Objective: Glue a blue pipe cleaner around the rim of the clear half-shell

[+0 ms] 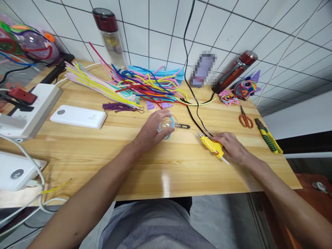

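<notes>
A wooden table [124, 173] bears a heap of bright pipe cleaners [153, 86] by the tiled wall. In front, the left hand [153, 129] pinches a clear ball [165, 124] with blue trim between thumb and fingers; the right hand [232, 147] curls at a yellow glue gun [212, 145], whether clasping it I cannot tell. A black clip [184, 126] lies beside the ball

Passable along the near side of the table [186, 173], between the forearms [103, 183]. Blocked toward the wall [135, 38] by pipe cleaners [150, 84], and behind the glue gun [212, 146] by cords [185, 38].
</notes>
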Available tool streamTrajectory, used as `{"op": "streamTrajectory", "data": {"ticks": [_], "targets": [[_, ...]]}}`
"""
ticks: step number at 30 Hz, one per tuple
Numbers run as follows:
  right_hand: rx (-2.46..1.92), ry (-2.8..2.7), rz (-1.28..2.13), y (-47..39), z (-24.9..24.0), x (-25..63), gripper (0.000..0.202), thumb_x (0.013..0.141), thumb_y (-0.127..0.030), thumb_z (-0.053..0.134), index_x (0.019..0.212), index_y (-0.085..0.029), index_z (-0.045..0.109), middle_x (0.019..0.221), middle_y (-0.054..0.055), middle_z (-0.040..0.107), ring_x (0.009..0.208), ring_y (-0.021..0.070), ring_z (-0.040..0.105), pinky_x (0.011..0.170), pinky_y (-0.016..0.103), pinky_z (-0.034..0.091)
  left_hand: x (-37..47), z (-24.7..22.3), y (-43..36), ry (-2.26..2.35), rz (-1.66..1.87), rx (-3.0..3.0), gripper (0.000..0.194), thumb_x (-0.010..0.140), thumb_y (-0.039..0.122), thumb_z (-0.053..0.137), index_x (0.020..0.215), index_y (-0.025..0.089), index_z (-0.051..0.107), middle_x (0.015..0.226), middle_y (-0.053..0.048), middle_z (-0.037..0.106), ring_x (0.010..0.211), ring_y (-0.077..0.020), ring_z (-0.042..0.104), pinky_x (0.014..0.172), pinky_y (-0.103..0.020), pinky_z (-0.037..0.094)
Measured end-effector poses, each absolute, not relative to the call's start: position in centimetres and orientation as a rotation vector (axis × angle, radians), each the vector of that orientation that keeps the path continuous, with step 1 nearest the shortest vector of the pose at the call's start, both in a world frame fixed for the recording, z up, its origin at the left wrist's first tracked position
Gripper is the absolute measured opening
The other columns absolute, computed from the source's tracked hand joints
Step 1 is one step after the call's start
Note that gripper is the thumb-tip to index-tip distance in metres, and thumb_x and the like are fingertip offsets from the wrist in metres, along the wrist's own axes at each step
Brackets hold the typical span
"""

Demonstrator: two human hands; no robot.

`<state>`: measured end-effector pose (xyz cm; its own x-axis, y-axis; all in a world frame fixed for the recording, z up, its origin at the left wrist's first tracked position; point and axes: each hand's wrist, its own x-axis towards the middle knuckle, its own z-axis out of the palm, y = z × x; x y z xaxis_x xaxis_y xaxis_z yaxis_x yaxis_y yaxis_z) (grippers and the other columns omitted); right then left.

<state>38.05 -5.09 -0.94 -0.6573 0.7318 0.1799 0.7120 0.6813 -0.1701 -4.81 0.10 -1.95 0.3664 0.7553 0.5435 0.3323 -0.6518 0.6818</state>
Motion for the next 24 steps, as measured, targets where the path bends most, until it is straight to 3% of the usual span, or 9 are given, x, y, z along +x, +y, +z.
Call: {"op": "streamTrajectory", "data": {"ticks": [9,17,20,24], "targets": [[-1.018,-2.73,0.27,-5.3,-0.6,35.0,0.067,0.096,-0.006,0.054,0.157,-0.031,0.061,0.137,0.014,0.078,0.133,0.0332,0.072,0.119,0.064,0.055,-4.8,-1.8,0.1,0.944,1.239,2.174,0.051,0.108,0.06,0.062,0.144,0.024,0.06,0.154,-0.018,0.068,0.151,-0.032,0.062,0.128,-0.055,0.049],[-1.043,-2.598,0.355,-6.5,-1.0,33.9,0.081,0.088,0.001,0.051,0.162,-0.033,0.055,0.142,0.012,0.078,0.138,0.0309,0.072,0.124,0.067,0.051,-4.8,-2.0,0.1,0.957,1.215,2.177,0.052,0.108,0.062,0.06,0.144,0.023,0.06,0.154,-0.017,0.068,0.152,-0.0317,0.061,0.129,-0.054,0.048],[-1.128,-2.566,0.406,-6.5,0.7,33.6,0.07,0.092,-0.008,0.057,0.157,-0.033,0.06,0.15,0.014,0.074,0.146,0.0349,0.067,0.128,0.074,0.044,-4.8,-2.1,0.1,0.97,1.194,2.171,0.053,0.108,0.062,0.061,0.144,0.024,0.06,0.155,-0.017,0.067,0.152,-0.0322,0.06,0.129,-0.056,0.048],[-1.197,-2.46,0.488,-5.3,4.0,32.2,0.041,0.1,-0.02,0.063,0.138,-0.031,0.074,0.147,0.013,0.075,0.135,0.0341,0.074,0.114,0.058,0.062,-4.7,-2.2,0.2,0.939,1.22,2.175,0.05,0.107,0.058,0.064,0.144,0.024,0.06,0.155,-0.018,0.068,0.152,-0.0314,0.06,0.129,-0.055,0.049]]}}
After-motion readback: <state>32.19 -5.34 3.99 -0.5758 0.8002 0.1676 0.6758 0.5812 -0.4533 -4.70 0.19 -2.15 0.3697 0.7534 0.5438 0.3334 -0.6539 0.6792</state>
